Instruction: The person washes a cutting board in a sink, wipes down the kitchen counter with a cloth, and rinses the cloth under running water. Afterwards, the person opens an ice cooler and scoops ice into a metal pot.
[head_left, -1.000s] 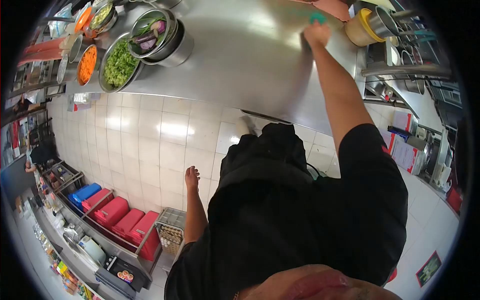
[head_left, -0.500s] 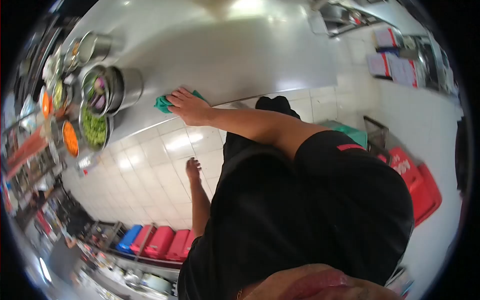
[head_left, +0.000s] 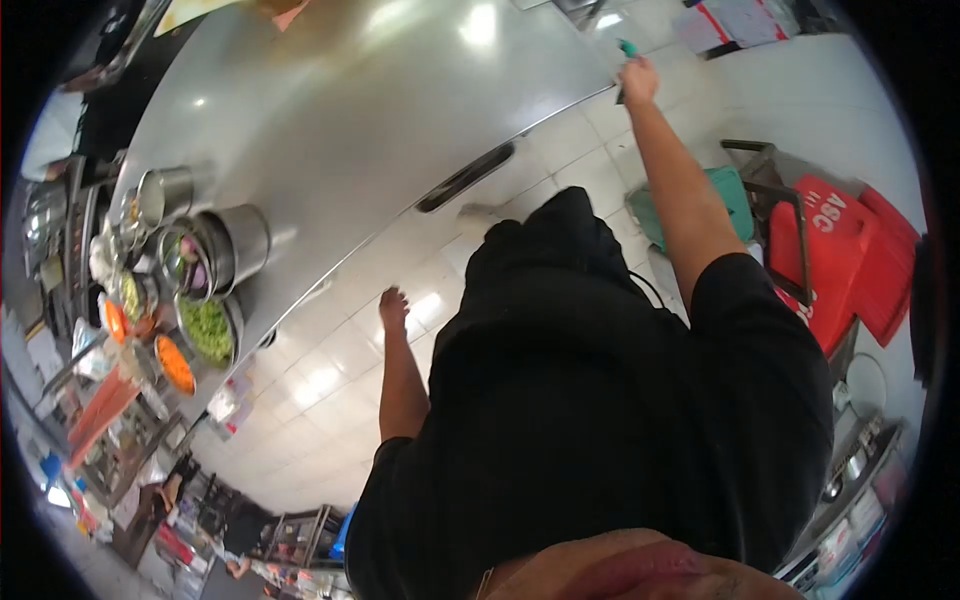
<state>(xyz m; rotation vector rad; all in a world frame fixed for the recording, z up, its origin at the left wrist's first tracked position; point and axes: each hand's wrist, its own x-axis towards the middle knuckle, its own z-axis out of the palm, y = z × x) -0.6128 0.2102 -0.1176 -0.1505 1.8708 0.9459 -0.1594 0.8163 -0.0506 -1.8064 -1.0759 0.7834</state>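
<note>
A green cloth (head_left: 627, 48) sticks out of my right hand (head_left: 638, 80), which is closed around it. This hand is stretched far out, by the right end of the steel table (head_left: 360, 130) and over the tiled floor from my viewpoint. My left hand (head_left: 395, 308) hangs low over the floor tiles beside my body, with nothing in it and its fingers loosely apart. Between my hands, a dark slot-like opening (head_left: 465, 178) shows along the table's front edge.
At the table's left end stand steel pots (head_left: 240, 245), a bowl of chopped green vegetable (head_left: 208, 330) and a bowl of orange shreds (head_left: 175, 365). Red bins (head_left: 835, 250) and a green container (head_left: 735, 205) are at my right. Another person's sleeve (head_left: 55, 130) shows at the far left.
My right hand has swept from the table's front edge near the bowls to its right end, carrying the cloth. My left hand still hangs down. The view has turned.
</note>
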